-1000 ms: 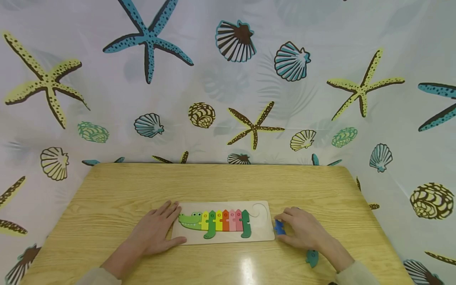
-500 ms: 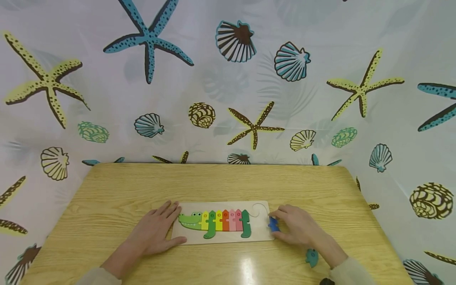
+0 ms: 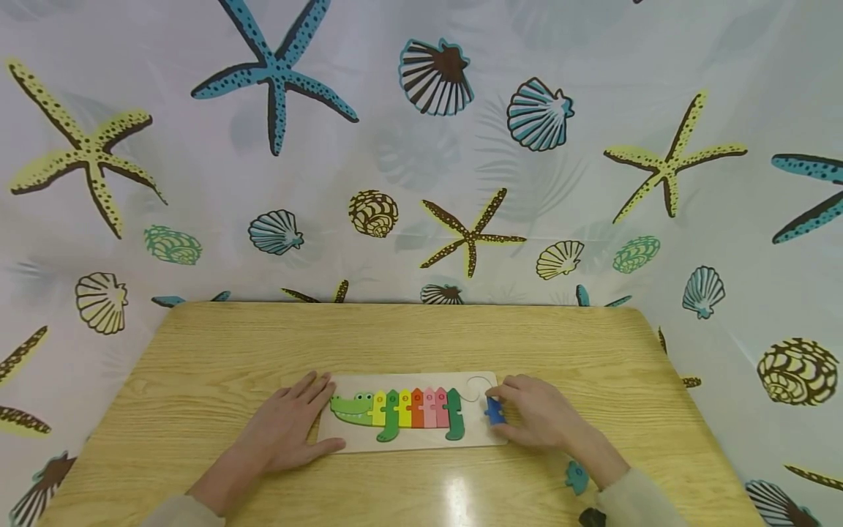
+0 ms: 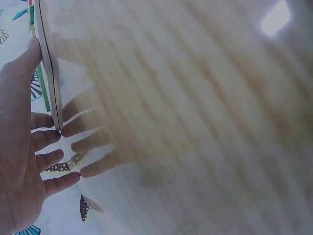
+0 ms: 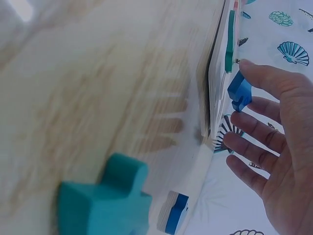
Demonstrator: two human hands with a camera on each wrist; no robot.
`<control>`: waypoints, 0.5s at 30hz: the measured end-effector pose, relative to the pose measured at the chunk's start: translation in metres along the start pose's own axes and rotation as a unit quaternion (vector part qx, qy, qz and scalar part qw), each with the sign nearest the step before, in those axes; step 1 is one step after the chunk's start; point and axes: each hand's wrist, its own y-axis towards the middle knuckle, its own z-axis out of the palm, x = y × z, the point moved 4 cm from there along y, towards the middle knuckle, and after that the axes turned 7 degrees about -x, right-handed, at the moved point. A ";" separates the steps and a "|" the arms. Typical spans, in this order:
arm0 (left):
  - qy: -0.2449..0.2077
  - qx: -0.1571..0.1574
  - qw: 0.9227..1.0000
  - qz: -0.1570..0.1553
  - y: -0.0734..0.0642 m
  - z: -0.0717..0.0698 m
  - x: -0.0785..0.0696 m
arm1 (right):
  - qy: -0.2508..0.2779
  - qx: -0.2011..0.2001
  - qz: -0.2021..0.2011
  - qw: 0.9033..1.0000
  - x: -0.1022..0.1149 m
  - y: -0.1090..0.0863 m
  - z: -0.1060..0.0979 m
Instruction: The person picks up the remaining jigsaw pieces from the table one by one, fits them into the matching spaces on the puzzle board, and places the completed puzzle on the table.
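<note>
Pinching a blue jigsaw piece (image 3: 494,412), your right hand (image 3: 543,414) holds it at the right end of the pale rectangular wooden board (image 3: 421,439); your left hand (image 3: 286,428), fingers extended, touches its left end.

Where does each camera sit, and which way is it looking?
Head: worn on the head, looking forward and down at the table, board and shell cloth; left hand, right hand and sleeves show.
Left wrist: worn on that wrist, looking past the left hand at the board's edge and table; only that hand shows.
Right wrist: worn on that wrist, looking at the right hand pinching a blue piece; only that hand shows.
Shared: head and right wrist both show the pinched piece and the teal piece.
</note>
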 end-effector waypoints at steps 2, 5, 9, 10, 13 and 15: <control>-0.001 -0.001 1.000 -0.001 0.000 0.000 0.000 | 0.000 0.001 -0.003 1.000 0.002 0.002 0.001; -0.001 -0.004 1.000 0.000 0.000 0.001 0.000 | 0.000 -0.001 -0.010 1.000 0.004 0.005 0.002; -0.001 -0.005 1.000 0.000 -0.001 0.001 0.000 | 0.005 0.002 -0.017 1.000 0.006 0.008 0.004; -0.001 -0.005 1.000 0.001 -0.001 0.001 0.001 | 0.006 0.004 -0.017 1.000 0.006 0.009 0.005; -0.002 -0.001 1.000 -0.002 -0.001 0.002 0.001 | 0.014 0.010 -0.017 1.000 0.008 0.010 0.006; -0.002 0.000 1.000 -0.002 -0.001 0.002 0.002 | 0.014 0.010 -0.020 1.000 0.010 0.011 0.007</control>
